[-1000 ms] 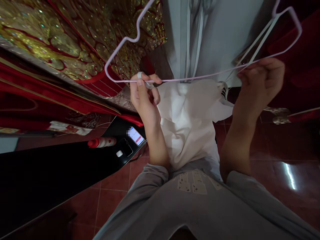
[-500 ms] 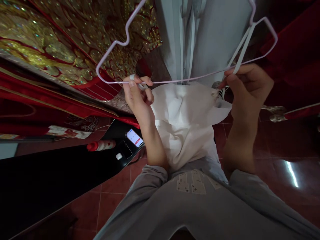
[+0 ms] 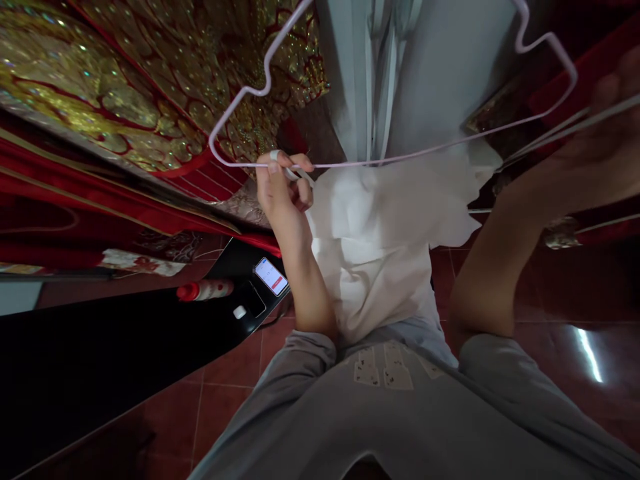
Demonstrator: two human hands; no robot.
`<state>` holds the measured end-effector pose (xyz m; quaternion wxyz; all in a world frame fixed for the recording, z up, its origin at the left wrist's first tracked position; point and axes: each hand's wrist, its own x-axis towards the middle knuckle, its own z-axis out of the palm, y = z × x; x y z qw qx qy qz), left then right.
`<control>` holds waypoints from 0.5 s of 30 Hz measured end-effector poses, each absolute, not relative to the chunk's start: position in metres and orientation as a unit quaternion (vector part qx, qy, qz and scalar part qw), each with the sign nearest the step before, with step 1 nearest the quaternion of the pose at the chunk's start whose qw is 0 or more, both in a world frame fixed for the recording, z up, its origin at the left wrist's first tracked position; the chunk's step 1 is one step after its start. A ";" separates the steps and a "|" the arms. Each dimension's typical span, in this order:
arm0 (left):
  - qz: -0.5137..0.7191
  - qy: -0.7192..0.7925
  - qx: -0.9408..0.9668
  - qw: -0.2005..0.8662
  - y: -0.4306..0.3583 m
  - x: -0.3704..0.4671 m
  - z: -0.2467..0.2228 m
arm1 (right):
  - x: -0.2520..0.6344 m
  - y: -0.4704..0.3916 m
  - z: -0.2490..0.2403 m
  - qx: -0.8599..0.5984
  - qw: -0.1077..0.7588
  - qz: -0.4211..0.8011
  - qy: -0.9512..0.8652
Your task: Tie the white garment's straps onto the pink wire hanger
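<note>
My left hand (image 3: pixel 286 183) is closed around the lower bar of a pale pink wire hanger (image 3: pixel 400 158), near its left corner. A narrow white strap loops by its fingers. Below the bar hangs a white cloth garment (image 3: pixel 380 227), its upper edge bunched and creased. Out at the right edge, my right hand (image 3: pixel 600 137) is in shadow and closed on a white strap (image 3: pixel 545 141), which is pulled taut from the garment's right corner. The fingertips of that hand are dim and blurred. The hanger's hook lies outside the picture.
Red and gold sequinned garments (image 3: pixel 165 73) hang at the left, with pale grey cloth (image 3: pixel 440 67) ahead. On a black table (image 3: pixel 125 347) are a lit phone (image 3: pixel 271 276), a dark phone (image 3: pixel 253 300), a white case (image 3: pixel 239 312) and a red-capped bottle (image 3: pixel 205 290).
My right hand has moved right and away from the hanger, drawing the strap off its right shoulder and stretching it out. The hanger and my left hand have shifted slightly right.
</note>
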<state>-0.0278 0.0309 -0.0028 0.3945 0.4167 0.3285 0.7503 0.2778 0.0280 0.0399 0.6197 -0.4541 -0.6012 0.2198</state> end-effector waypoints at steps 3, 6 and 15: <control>0.752 0.330 0.412 0.395 0.031 -0.022 -0.003 | 0.246 0.027 0.026 -0.414 0.697 0.107 -0.575; 0.745 0.329 0.415 0.405 0.029 -0.018 -0.004 | 0.214 0.033 0.018 -0.335 0.709 0.024 -0.620; 0.745 0.389 0.419 0.345 0.023 -0.016 -0.008 | 0.206 0.024 0.016 -0.428 0.545 0.061 -0.719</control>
